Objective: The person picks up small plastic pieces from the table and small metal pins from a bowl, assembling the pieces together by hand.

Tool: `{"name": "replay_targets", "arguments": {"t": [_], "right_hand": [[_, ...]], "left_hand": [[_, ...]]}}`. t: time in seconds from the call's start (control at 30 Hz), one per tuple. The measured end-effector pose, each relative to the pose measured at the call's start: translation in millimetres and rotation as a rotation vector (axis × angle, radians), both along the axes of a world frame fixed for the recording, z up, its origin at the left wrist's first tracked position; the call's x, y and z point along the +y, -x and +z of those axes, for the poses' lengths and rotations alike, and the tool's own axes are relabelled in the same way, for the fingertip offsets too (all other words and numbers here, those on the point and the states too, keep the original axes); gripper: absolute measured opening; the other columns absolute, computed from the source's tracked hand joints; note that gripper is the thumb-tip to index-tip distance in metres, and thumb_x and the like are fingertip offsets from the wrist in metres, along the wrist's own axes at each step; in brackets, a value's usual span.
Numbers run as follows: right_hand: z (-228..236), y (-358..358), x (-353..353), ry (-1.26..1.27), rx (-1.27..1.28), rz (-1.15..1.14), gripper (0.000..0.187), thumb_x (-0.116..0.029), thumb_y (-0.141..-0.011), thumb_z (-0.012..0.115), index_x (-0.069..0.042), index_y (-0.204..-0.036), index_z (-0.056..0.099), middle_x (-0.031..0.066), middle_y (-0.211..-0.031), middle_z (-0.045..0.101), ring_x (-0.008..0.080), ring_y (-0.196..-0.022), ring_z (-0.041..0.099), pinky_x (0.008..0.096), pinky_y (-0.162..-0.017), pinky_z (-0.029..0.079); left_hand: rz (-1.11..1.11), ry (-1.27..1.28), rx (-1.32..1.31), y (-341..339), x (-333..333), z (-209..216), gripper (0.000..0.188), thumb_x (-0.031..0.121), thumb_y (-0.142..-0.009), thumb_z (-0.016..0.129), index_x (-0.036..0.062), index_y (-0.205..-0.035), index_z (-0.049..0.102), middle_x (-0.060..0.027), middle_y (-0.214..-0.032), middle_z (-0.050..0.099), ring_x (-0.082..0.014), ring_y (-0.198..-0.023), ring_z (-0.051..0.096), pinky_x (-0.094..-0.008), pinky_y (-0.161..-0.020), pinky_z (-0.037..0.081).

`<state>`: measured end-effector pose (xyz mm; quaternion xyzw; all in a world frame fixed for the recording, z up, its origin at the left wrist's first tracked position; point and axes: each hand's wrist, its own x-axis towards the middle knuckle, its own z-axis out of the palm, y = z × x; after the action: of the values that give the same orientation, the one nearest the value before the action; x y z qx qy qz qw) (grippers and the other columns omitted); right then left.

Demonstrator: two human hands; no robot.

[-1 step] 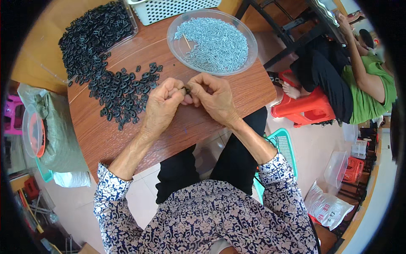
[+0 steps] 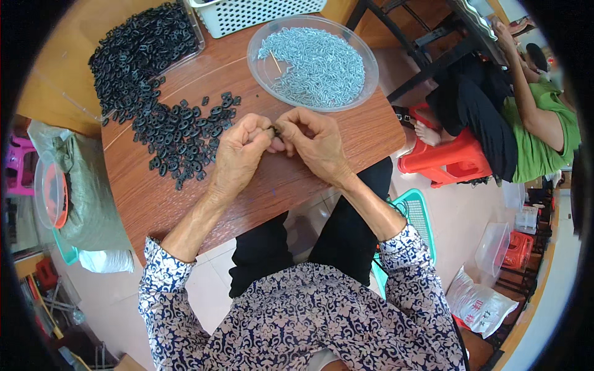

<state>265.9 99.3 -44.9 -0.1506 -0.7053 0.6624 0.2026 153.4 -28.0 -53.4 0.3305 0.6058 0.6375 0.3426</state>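
Observation:
My left hand [image 2: 242, 147] and my right hand [image 2: 314, 143] meet over the wooden table, fingertips together. Pinched between them is a small dark piece [image 2: 273, 130], mostly covered by the fingers; it looks like one of the black plastic parts nearby. Both hands are closed. Just left of my left hand spreads a loose pile of small black oval plastic parts with holes [image 2: 179, 136], running back into a larger heap [image 2: 145, 52]. Beyond my right hand stands a round clear plastic dish [image 2: 252, 59] full of small silvery metal pins or screws [image 2: 322, 68].
A thin wooden stick [image 2: 275, 62] lies in the dish. Behind stands a white perforated basket [image 2: 253, 17]. A full sack [image 2: 90, 198] stands left of the table [image 2: 151, 213]. At right, another person in green [image 2: 538, 120] sits by a red stool [image 2: 445, 164]. A teal basket [image 2: 421, 213] is beside my right leg.

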Motion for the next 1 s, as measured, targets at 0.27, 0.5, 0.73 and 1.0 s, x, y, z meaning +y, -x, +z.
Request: {"name": "replay_targets", "arguments": {"t": [0.27, 0.5, 0.73, 1.0], "right_hand": [[-2.5, 0.0, -0.3, 0.049, 0.106, 0.016, 0.008, -0.007, -0.096, 0.062, 0.0, -0.094, 0.062, 0.0016, -0.079, 0.065, 0.0046, -0.072, 0.06, 0.0188, -0.061, 0.048], [-0.2, -4.4, 4.1, 0.122, 0.053, 0.002, 0.007, -0.007, -0.093, 0.064, 0.0, -0.094, 0.063, 0.0009, -0.077, 0.065, 0.0059, -0.066, 0.062, 0.0207, -0.058, 0.049], [2.8, -4.9, 3.4, -0.014, -0.003, -0.012, 0.009, -0.009, -0.091, 0.066, 0.0, -0.094, 0.068, -0.0021, -0.072, 0.062, 0.0027, -0.061, 0.054, 0.02, -0.054, 0.043], [-5.5, -5.2, 6.6, 0.06, 0.081, 0.005, 0.01, -0.01, -0.093, 0.066, -0.001, -0.096, 0.068, -0.0021, -0.077, 0.064, 0.0028, -0.066, 0.055, 0.0198, -0.058, 0.046]], "left_hand": [[0.035, -0.03, 0.133, 8.5, -5.0, 10.9, 0.013, 0.006, -0.097, 0.052, -0.0017, -0.099, 0.063, -0.0037, -0.081, 0.068, -0.0102, -0.076, 0.064, -0.0245, -0.071, 0.051], [0.089, 0.253, 1.045, 79.3, -4.6, 35.6, 0.014, 0.007, -0.086, 0.06, -0.0021, -0.095, 0.065, -0.0159, -0.083, 0.061, -0.0321, -0.089, 0.054, -0.0426, -0.083, 0.046], [-0.091, 0.473, 1.193, 97.8, 11.4, 31.6, 0.019, 0.006, -0.084, 0.059, -0.0056, -0.097, 0.063, -0.0217, -0.099, 0.06, -0.036, -0.099, 0.052, -0.0463, -0.092, 0.045], [-0.011, 0.285, 1.156, 86.2, 0.3, 30.8, 0.018, 0.003, -0.084, 0.058, -0.0057, -0.1, 0.062, -0.0177, -0.089, 0.062, -0.031, -0.091, 0.055, -0.0421, -0.083, 0.046]]}}
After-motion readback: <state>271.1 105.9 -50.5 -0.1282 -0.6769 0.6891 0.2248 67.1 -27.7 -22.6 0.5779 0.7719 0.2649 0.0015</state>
